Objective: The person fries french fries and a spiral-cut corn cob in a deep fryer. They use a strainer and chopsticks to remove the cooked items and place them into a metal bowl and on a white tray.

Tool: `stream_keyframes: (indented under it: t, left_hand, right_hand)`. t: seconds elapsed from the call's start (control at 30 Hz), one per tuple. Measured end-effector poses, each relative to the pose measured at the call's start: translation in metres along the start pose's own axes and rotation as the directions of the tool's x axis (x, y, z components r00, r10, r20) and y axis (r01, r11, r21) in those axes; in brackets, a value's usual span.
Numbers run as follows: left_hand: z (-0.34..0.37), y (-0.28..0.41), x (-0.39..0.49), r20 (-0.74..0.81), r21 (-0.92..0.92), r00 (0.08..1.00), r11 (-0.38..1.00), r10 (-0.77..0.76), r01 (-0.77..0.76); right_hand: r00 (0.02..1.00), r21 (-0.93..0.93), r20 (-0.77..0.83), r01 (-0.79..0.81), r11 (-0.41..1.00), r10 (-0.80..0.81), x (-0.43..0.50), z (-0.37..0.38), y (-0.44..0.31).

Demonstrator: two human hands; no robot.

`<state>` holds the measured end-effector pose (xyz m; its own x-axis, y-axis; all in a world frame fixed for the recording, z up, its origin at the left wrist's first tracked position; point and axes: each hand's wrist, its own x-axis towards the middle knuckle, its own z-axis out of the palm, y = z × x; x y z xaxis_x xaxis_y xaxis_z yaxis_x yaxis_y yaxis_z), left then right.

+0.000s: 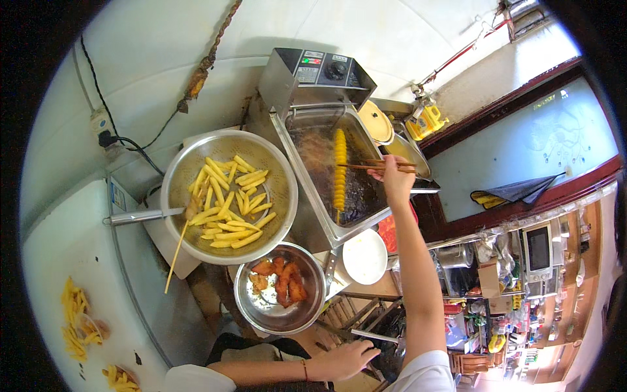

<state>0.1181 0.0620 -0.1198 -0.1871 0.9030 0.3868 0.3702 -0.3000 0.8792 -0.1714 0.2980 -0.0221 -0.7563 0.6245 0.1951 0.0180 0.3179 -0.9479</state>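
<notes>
My right hand (396,177) grips a pair of wooden chopsticks (360,166) over the right side of an electric deep fryer (289,161). Their tips reach the yellow spiral-cut potato skewer (339,176), which lies lengthwise in the dark, bubbling oil (311,147). My left hand (343,360) is low in front of my body, palm down, fingers somewhat apart and nothing in it. To the fryer's left, a perforated metal colander (289,210) holds French fries (230,220), a skewered piece of food and a metal-handled utensil (142,216). Fried, browned pieces (289,284) lie in the steel bowl (243,299) below.
A white bowl (365,257) and a red-filled dish (387,232) sit beside the fryer's front. Behind are a lidded pot (376,122) and a yellow jug (426,122). More fries (73,318) lie on the white surface at left. A power cord (142,154) runs behind the colander.
</notes>
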Motion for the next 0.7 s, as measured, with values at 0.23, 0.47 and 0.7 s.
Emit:
stream_keyframes:
  t: [0.23,0.47,0.7]
  left_hand:
    - [-0.033,0.009,-0.006,0.013,-0.056,0.995,0.993,-0.103,0.104]
    - [-0.030,-0.016,-0.014,0.109,-0.127,0.953,0.947,-0.283,0.296]
    - [-0.030,-0.038,-0.039,0.104,-0.260,0.890,0.852,-0.443,0.454]
  right_hand:
    - [0.983,0.045,0.029,-0.181,0.982,0.180,0.023,0.023,0.009]
    - [0.906,0.176,0.048,-0.422,0.889,0.420,0.045,-0.005,0.015]
    - [0.992,0.041,0.085,-0.098,0.994,0.094,0.045,-0.028,-0.012]
